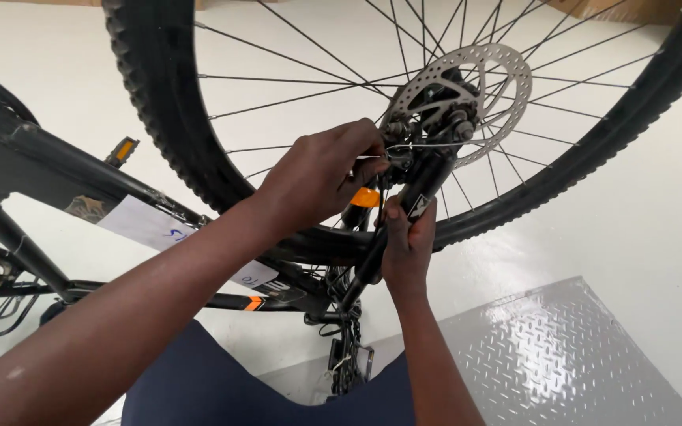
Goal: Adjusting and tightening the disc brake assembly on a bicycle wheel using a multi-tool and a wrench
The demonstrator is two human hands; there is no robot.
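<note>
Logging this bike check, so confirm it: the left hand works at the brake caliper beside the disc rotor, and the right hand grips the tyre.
Not quite. In the head view the right hand grips the black fork leg below the hub, not the tyre. The rest holds: the left hand works at the brake caliper beside the disc rotor.

White paper tag [151, 226] taped on the black frame tube; orange pedal reflector [124, 149] above-left of that tag; grey diamond-tread plate [562, 355] lower-right of it
</note>
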